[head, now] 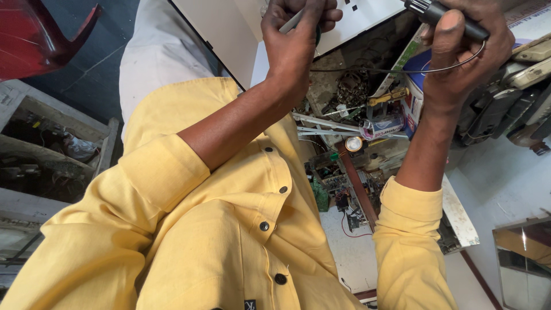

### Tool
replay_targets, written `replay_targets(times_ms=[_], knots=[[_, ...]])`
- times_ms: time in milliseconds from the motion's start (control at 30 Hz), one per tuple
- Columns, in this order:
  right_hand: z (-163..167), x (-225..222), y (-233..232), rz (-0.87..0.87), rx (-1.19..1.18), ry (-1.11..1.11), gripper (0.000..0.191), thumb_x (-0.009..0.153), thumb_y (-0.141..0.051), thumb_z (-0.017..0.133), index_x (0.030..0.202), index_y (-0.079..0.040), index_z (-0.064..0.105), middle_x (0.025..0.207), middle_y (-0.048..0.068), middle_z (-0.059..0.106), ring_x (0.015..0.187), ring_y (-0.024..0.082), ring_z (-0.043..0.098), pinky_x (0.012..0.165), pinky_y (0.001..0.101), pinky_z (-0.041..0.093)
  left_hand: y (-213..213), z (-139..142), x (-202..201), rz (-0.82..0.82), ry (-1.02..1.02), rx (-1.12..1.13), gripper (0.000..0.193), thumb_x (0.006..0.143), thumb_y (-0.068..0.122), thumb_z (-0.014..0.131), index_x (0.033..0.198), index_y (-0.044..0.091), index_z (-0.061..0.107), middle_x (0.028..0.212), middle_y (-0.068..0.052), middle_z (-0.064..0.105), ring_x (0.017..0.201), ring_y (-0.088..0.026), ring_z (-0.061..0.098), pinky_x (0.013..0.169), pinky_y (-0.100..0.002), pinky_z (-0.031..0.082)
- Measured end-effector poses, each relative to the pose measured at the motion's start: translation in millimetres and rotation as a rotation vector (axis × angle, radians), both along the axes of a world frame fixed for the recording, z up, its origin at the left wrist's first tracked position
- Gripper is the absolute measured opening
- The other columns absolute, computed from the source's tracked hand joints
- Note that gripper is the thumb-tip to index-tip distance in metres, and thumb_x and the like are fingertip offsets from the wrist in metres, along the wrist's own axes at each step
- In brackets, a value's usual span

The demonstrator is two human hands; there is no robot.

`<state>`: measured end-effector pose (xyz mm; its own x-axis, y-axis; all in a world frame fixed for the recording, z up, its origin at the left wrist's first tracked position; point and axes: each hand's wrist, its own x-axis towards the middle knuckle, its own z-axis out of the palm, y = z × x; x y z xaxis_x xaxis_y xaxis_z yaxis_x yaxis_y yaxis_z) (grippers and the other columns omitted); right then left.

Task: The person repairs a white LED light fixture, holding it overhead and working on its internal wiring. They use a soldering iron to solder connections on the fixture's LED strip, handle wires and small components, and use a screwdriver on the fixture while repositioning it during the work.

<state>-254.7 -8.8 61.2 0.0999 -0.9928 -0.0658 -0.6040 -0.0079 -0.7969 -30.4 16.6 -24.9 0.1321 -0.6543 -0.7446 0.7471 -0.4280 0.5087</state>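
Observation:
My left hand [293,40] is raised at the top centre, fingers closed around a thin pale rod [291,22] and a small dark round piece that is mostly hidden. My right hand [462,54] at the top right grips a black cylindrical tool handle [453,17] with a ribbed end. A thin dark wire [402,71] loops from the right hand across toward the left hand. Both forearms come out of rolled yellow shirt sleeves [166,172]. The hands are apart, above a cluttered bench.
Below the hands lie a yellow-handled screwdriver [389,96], a squeezed tube [381,126], circuit boards [336,183] and loose wires. Grey remote controls [516,92] pile at the right. A white panel [367,17] is at the top, a red chair [34,34] at the upper left, a shelf [46,155] at the left.

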Motion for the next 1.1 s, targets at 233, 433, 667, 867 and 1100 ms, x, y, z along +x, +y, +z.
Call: replay_targets(times_ms=[233,433,667,867,1100], knots=[[18,15,-15,0.154,-0.044,0.08,0.033,0.12,-0.031,0.061,0.125,0.001,0.066,0.115,0.012,0.065,0.09,0.017,0.07,0.078,0.0297,0.057,0,1,1,-0.002,0.007,0.009,0.023,0.097,0.02,0.074,0.097,0.0,0.061,0.092,-0.014,0.077,0.082,-0.018,0.077,0.081,-0.033,0.064],[29,28,-18,0.179,-0.049,0.086,0.034,0.114,-0.029,0.066,0.117,0.005,0.069,0.114,0.017,0.071,0.099,0.024,0.071,0.085,0.0344,0.056,5,0,0,-0.01,-0.01,0.019,0.023,0.097,0.019,0.075,0.097,-0.001,0.063,0.092,-0.014,0.078,0.081,-0.019,0.077,0.08,-0.033,0.063],[28,26,-14,0.19,-0.07,0.114,0.033,0.112,-0.029,0.066,0.116,0.004,0.068,0.112,0.017,0.07,0.102,0.027,0.071,0.085,0.0351,0.057,8,-1,-1,-0.014,0.005,-0.013,0.022,0.098,0.019,0.074,0.098,-0.001,0.065,0.093,-0.014,0.078,0.083,-0.019,0.078,0.082,-0.033,0.064],[25,23,-11,0.186,-0.07,0.085,0.034,0.111,-0.03,0.066,0.117,0.004,0.068,0.114,0.017,0.071,0.104,0.028,0.072,0.087,0.0366,0.057,10,-2,-4,-0.013,0.013,0.004,0.022,0.098,0.018,0.074,0.098,-0.001,0.065,0.092,-0.014,0.078,0.082,-0.019,0.078,0.081,-0.033,0.064],[27,20,-8,0.205,-0.117,0.121,0.033,0.112,-0.029,0.065,0.118,0.004,0.068,0.115,0.018,0.072,0.103,0.029,0.073,0.09,0.038,0.058,14,-4,-6,-0.011,0.009,-0.019,0.021,0.099,0.018,0.072,0.097,-0.002,0.067,0.09,-0.013,0.077,0.083,-0.019,0.078,0.082,-0.033,0.064]])
